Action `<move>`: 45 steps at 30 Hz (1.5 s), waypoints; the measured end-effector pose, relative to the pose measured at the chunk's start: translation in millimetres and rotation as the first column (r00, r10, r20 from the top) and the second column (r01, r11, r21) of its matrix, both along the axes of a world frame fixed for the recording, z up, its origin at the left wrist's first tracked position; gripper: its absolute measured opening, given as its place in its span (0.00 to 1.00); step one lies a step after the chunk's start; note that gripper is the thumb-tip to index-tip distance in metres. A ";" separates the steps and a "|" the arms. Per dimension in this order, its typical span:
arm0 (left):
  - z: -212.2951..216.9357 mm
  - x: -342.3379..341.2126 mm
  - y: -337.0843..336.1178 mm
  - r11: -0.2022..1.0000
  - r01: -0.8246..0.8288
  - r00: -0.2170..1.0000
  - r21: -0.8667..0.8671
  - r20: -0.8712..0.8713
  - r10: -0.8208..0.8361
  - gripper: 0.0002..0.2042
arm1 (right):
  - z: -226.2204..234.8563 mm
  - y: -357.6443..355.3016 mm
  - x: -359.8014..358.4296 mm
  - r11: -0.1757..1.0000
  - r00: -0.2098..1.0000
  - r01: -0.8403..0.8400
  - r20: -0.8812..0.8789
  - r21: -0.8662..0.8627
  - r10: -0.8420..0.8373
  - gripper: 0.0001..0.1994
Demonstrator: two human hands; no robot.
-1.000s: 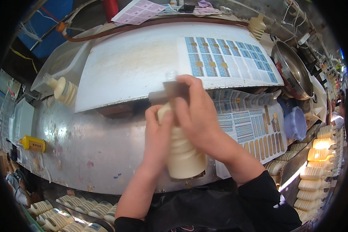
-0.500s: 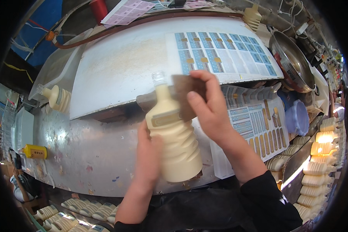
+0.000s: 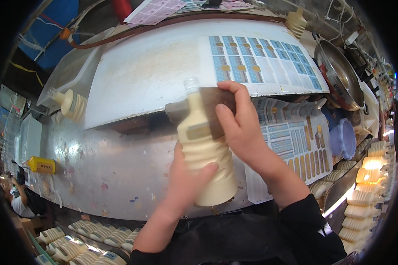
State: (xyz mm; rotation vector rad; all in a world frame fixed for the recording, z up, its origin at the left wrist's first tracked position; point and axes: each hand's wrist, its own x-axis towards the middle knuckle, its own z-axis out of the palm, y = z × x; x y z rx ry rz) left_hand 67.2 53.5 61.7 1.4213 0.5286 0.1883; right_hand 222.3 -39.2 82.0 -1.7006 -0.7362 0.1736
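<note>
A cream ribbed bottle [image 3: 216, 187] with a clear glass neck tilts in front of me, neck pointing away. My left hand [image 3: 185, 174] wraps its lower side, thumb lying across the ridges; the hand is blurred. My right hand [image 3: 241, 117] pinches a brown, flat, flexible piece [image 3: 217, 108] between thumb and fingers, against the bottle's right shoulder. A narrow gold-and-grey label [image 3: 199, 130] sits on the bottle below the shoulder. Behind the neck a dull brown pad or cloth [image 3: 176, 113] is partly hidden.
A lit white board [image 3: 150, 57] bears a blue decal sheet [image 3: 239, 66]. More label sheets [image 3: 292, 141] lie to the right, near a metal pan [image 3: 338, 75] and a purple tub [image 3: 342, 139]. A yellow bottle [image 3: 42, 165] and another cream bottle [image 3: 71, 106] are left. Cream bottles [image 3: 117, 236] line the near edge.
My left thumb now lies across the front of the bottle. Both hands and the bottle stay close together, the right hand still holding the brown piece at the shoulder. The view has shifted slightly.
</note>
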 end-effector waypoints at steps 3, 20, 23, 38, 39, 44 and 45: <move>2.5 6.4 -9.5 0.994 -0.086 0.996 0.060 0.009 0.085 0.36 | 18.7 16.5 -16.2 0.993 0.973 0.066 0.227 -0.095 -0.043 0.19; 0.1 3.0 -10.2 0.945 -0.095 0.995 0.313 0.012 0.096 0.40 | 33.5 38.0 -36.7 0.897 0.896 0.242 0.441 -0.371 -0.059 0.19; -2.1 1.7 -5.4 0.873 -0.181 0.983 0.453 0.086 0.159 0.40 | 35.1 25.3 -23.8 0.915 0.895 0.227 0.441 -0.332 -0.062 0.19; -24.7 32.9 28.1 0.988 -0.101 0.990 -0.113 0.082 0.111 0.21 | -18.4 -9.6 6.1 0.985 0.951 0.131 0.295 -0.111 -0.093 0.20; -25.9 32.7 28.3 0.988 -0.100 0.991 -0.116 0.082 0.110 0.21 | -22.7 -11.2 8.6 0.988 0.953 0.123 0.287 -0.093 -0.092 0.20; -31.4 33.9 29.7 0.975 -0.130 0.983 -0.182 0.108 0.151 0.23 | -34.0 -13.9 20.1 0.991 0.929 0.129 0.356 -0.044 -0.105 0.20; -29.6 34.2 30.0 0.968 -0.133 0.984 -0.212 0.093 0.155 0.23 | -34.2 -14.9 21.4 0.990 0.923 0.135 0.371 -0.048 -0.108 0.20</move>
